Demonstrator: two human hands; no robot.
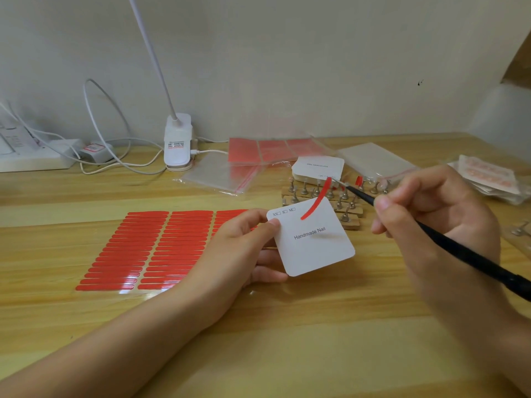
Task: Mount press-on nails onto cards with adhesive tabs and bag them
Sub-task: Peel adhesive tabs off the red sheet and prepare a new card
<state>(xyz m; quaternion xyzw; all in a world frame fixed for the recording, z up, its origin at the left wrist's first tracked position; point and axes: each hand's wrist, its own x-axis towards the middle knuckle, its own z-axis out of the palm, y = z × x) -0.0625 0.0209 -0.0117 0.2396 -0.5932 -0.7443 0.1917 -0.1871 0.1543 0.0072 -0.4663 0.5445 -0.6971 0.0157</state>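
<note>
My left hand [244, 248] holds a white card [313, 239] printed "Handmade Nail", thumb on its top left corner, fingers underneath. My right hand [431, 216] grips black tweezers [448, 242], whose tip pinches the upper end of a curved red adhesive strip [316, 201]. The strip's lower end touches the card near its top edge. A sheet of red adhesive tabs [138, 248] lies on the table to the left, partly under my left hand.
Behind the card stand wooden blocks with metal nail holders [321, 196], a stack of white cards [319, 168] and clear zip bags [224, 173]. More red sheets [273, 149], a lamp base [177, 142], a power strip [28, 150] and bagged nail sets [488, 176] line the table's back.
</note>
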